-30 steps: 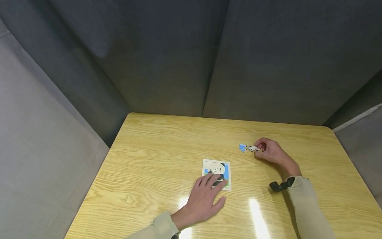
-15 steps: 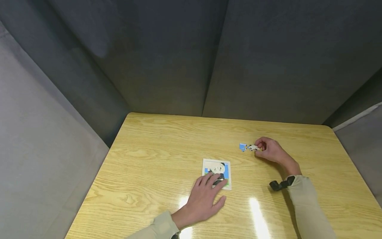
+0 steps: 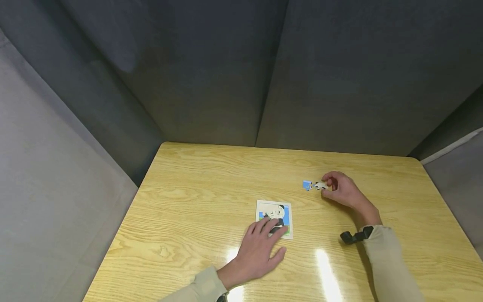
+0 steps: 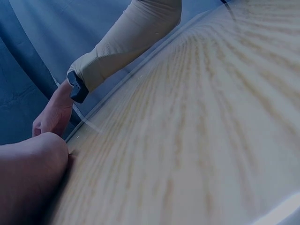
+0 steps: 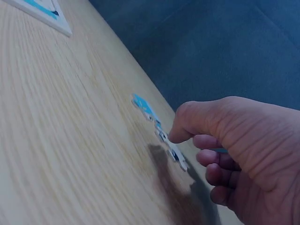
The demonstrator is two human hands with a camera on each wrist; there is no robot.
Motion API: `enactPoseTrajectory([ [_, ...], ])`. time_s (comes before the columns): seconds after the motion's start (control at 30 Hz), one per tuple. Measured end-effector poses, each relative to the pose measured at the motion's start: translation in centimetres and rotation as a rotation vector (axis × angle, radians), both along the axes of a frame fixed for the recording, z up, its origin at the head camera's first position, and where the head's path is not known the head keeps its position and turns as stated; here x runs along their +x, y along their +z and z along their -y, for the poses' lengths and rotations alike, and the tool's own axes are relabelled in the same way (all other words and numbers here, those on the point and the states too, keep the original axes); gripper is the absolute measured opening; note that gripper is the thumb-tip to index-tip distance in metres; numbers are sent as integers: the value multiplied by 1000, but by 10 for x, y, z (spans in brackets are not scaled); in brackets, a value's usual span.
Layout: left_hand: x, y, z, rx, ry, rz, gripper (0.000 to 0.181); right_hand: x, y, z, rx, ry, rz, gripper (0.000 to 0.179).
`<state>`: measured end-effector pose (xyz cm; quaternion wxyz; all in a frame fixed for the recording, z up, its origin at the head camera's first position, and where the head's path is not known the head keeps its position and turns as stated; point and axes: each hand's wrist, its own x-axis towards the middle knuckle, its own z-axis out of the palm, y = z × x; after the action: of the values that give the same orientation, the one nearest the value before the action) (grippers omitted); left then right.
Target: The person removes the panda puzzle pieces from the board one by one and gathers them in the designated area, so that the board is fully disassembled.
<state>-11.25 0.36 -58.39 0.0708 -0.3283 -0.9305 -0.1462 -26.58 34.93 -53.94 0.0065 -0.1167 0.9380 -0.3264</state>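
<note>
In the head view, my left hand (image 3: 258, 249) lies with spread fingers over the lower part of a framed panda jigsaw puzzle (image 3: 279, 209), covering some of it. Further right and back, my right hand (image 3: 344, 192) pinches a white and black puzzle piece (image 3: 319, 185) between thumb and forefinger. Close to that piece's left end lies a blue puzzle piece (image 3: 307, 185). From the right wrist, the thumb (image 5: 192, 119) hides part of the white piece (image 5: 174, 152), and the blue piece (image 5: 144, 107) sits just beyond it. Whether the two pieces touch is unclear.
A wooden table (image 3: 196, 180) carries everything. Dark curtains (image 3: 211, 84) hang along its far edge, and a light grey panel (image 3: 49, 188) stands on the left. The puzzle frame's corner (image 5: 65, 29) shows at upper left in the right wrist view.
My right fingers and the white piece have shifted and turned very slightly. The left hand, the framed puzzle and the blue piece look the same.
</note>
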Motion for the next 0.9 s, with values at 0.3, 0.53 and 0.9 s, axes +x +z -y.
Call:
enactPoseTrajectory([
  [0.3, 0, 0, 0, -3, 1, 1, 53, 17, 4, 13, -29, 25, -109, 44],
  [0.53, -1, -1, -1, 0, 4, 15, 53, 29, 7, 28, -55, 37, -86, 43],
  [0.9, 0, 1, 0, -1, 5, 13, 54, 49, 6, 67, -65, 204, -49, 31],
])
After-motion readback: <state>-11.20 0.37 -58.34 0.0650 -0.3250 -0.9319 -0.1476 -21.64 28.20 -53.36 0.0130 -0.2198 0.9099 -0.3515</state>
